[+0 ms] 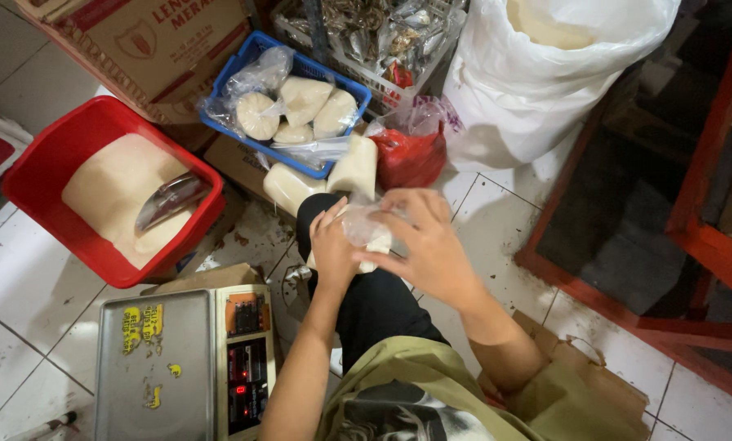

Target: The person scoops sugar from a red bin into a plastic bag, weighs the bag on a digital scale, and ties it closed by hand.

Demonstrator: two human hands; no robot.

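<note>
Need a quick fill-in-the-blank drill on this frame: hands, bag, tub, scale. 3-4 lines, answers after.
1. Both hands, the left hand and the right hand, hold a small clear ____ of white powder over the knee.
2. A metal scoop lies on the powder in the ____ tub.
3. Filled bags sit in the ____ basket.
4. The digital scale has a bare metal ____.

Missing words: bag; red; blue; platform

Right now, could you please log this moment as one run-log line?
left hand: holds small clear bag | right hand: pinches bag top | scale: pan bare | red tub: white powder, scoop
</note>
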